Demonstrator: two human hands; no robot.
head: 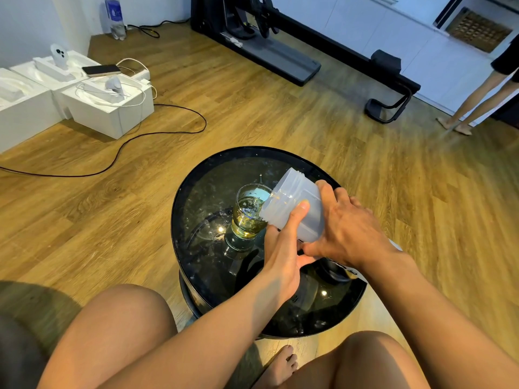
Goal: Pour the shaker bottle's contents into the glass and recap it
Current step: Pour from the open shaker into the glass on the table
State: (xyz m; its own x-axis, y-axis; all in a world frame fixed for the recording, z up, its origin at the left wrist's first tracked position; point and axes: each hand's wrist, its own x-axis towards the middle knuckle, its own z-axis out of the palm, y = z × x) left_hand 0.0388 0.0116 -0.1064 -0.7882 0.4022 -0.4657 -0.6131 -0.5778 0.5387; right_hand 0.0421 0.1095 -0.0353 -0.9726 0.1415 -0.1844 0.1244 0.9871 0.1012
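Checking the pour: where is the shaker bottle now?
Head view, centre-right: the shaker bottle is tipped over the glass on the black table, held by left hand and right hand.

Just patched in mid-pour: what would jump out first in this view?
The translucent shaker bottle, tipped toward the glass in the middle of the round black table, with the left hand and right hand both gripping it. The glass stands upright, partly filled with yellowish liquid.

White boxes, phone (on top), black cable
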